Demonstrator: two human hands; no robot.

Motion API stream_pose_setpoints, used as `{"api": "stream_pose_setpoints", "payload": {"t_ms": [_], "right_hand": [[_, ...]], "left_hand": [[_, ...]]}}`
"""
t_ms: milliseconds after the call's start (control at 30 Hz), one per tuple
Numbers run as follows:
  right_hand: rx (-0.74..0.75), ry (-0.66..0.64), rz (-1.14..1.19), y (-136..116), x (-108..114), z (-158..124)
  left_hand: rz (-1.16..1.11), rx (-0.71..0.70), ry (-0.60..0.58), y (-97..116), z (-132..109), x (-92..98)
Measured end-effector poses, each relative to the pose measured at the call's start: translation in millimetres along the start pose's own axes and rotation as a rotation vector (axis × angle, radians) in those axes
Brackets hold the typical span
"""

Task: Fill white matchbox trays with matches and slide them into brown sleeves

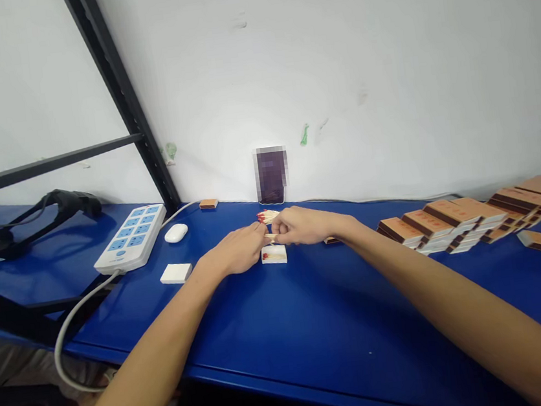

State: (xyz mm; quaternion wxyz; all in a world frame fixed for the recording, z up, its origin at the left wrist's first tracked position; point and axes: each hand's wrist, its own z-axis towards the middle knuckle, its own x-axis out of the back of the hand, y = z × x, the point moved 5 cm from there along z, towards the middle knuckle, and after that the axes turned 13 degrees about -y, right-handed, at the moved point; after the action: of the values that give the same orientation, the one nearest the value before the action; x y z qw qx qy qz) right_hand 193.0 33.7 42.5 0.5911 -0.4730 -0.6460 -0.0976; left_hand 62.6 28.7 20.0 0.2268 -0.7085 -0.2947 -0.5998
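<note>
My left hand [242, 248] and my right hand [301, 225] meet over the middle of the table, fingers closed. A few pale matchsticks [269, 237] run between their fingertips; the fingers hide most of them. Just below lies a white matchbox tray [281, 260] with a few red-tipped matches [273, 256] inside, close to my left fingertips. Behind the hands a small pile of red-headed matches [268, 216] rests on the table.
Stacked matchboxes [448, 215] fill the right side of the blue table [304, 329]. A power strip [130, 238], a white earbud case [176, 232] and a white box [176, 273] lie left. A phone [271, 177] leans against the wall.
</note>
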Motion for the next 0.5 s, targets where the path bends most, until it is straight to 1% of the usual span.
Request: {"api": "stream_pose_setpoints", "payload": {"t_ms": [133,233,300,433,500], "right_hand": [[-0.038,-0.14,0.065,-2,-8,-3],[-0.057,-0.172,0.067,-1,-12,-1],[-0.064,-0.163,0.057,0,-12,0],[-0.053,-0.17,0.049,-1,-14,3],[-0.053,-0.179,0.037,-3,-14,4]], "left_hand": [[-0.07,-0.067,-0.057,6,-4,-0.3],[-0.088,-0.112,-0.054,8,-4,0.6],[-0.099,-0.118,-0.017,8,-3,3.2],[-0.119,-0.068,0.127,3,-1,10.0],[-0.138,-0.048,0.159,-2,2,9.2]]}}
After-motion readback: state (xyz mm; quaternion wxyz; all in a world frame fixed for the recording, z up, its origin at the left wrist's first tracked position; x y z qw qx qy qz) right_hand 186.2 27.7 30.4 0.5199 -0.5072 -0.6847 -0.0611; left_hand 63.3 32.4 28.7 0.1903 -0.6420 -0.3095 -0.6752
